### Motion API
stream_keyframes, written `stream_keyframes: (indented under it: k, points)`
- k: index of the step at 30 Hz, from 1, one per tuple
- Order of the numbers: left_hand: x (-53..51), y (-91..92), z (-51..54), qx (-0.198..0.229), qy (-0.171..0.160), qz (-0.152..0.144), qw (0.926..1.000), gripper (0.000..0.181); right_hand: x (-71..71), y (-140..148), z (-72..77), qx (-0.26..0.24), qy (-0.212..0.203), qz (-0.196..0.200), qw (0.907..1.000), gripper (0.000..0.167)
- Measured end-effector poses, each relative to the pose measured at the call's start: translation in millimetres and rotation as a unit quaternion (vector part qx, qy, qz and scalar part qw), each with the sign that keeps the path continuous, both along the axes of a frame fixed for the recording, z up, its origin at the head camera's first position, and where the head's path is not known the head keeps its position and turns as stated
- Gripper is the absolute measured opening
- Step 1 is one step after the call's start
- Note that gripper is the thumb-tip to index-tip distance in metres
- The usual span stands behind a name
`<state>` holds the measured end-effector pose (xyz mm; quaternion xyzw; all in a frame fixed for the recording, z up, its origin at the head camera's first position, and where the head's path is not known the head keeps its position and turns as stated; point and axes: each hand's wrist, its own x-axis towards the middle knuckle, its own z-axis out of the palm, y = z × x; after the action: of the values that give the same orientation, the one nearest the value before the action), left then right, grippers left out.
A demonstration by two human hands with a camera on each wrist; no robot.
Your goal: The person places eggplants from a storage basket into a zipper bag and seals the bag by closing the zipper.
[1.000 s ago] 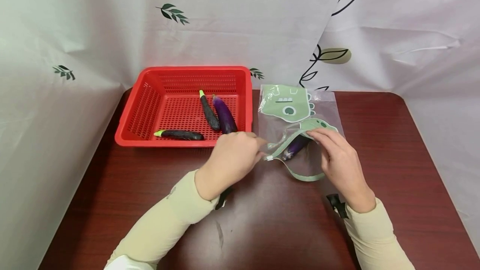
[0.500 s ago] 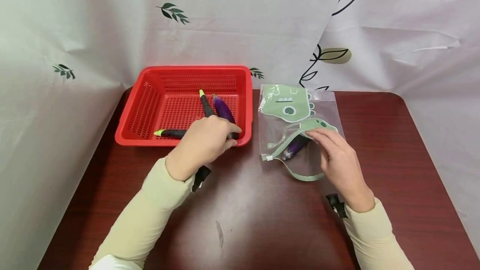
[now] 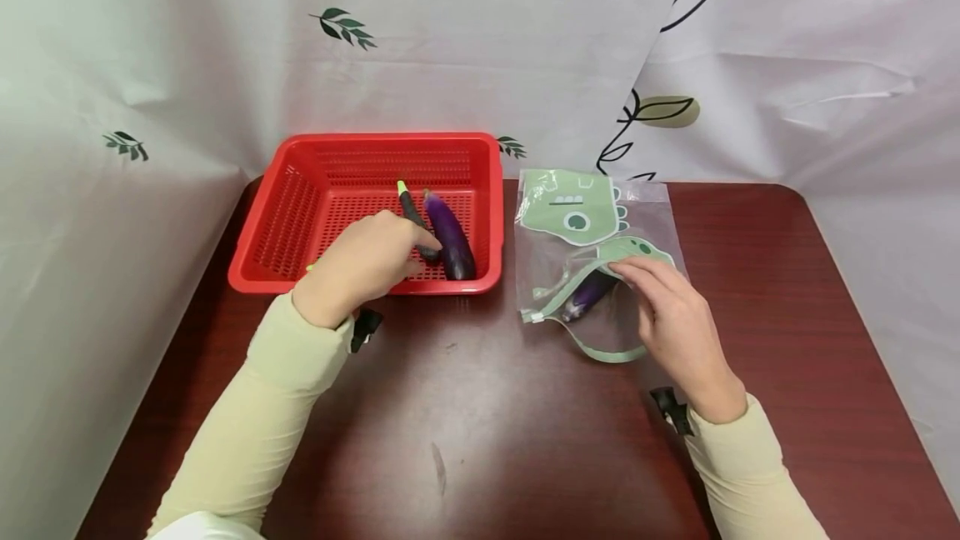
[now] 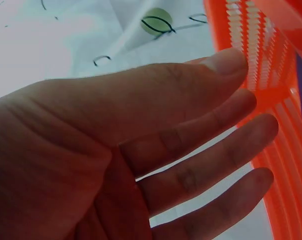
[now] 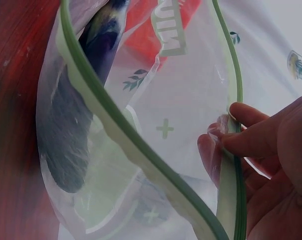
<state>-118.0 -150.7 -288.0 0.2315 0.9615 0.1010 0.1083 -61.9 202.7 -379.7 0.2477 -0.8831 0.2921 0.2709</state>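
My left hand (image 3: 367, 261) hovers over the near side of the red basket (image 3: 491, 273), fingers loosely extended and holding nothing in the left wrist view. Just right of its fingertips, a purple eggplant (image 3: 450, 240) lies in the basket beside a slim dark vegetable with a bright green end (image 3: 408, 202). Another green-ended one is almost wholly hidden behind that hand. Between thumb and fingers, my right hand (image 3: 678, 323) pinches the green-edged mouth of a clear zip bag (image 5: 165, 105), keeping it gaping. Inside the bag lies an eggplant (image 5: 73, 130), its end towards the mouth.
The zip bag's printed dinosaur face (image 3: 573, 207) lies flat at the back of the dark red table (image 3: 487, 432). A white slider (image 3: 536, 317) sits at the left end of its mouth. Pale printed cloth (image 3: 450, 48) hangs behind and at both sides.
My left hand has gone from beside the bag's slider leftwards to above the basket, uncovering the purple eggplant there. The right hand and the bag have stayed in place.
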Motion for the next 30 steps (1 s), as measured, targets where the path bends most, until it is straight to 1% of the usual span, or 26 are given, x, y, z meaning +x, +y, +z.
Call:
stream_keyframes:
  k: [5,10,17,21,23,27,30]
  points:
    - [-10.6,-16.3,-2.3,-0.009,-0.014,0.007,0.9998,0.032,0.5,1,0.0,0.000,-0.001,-0.003,1.0000,0.051]
    - [-19.7,-34.4,-7.9,-0.010,-0.026,0.025,0.9993,0.036,-0.3,0,-1.4,-0.001,-0.002,0.000,1.0000,0.050]
    - [-28.8,-53.8,-13.9,-0.016,-0.060,0.055,0.9966,0.038,-0.8,-1,-3.1,0.002,-0.004,-0.002,1.0000,0.049]
    - [-32.3,-61.8,-15.9,-0.025,-0.091,0.073,0.9929,0.040,-1.1,-1,-3.4,0.001,-0.003,-0.001,1.0000,0.049]
    - [-33.6,-65.2,-16.5,-0.030,-0.103,0.076,0.9914,0.041,-1.4,-1,-3.5,0.000,-0.002,0.000,1.0000,0.049]
    - [-37.0,-72.0,-18.2,-0.041,-0.118,0.070,0.9897,0.043,-1.8,-1,-3.4,-0.001,-0.002,0.000,1.0000,0.048]
    - [-40.6,-76.1,-19.6,-0.049,-0.137,0.073,0.9867,0.046,-2.0,-1,-3.2,0.000,-0.002,-0.001,1.0000,0.048]
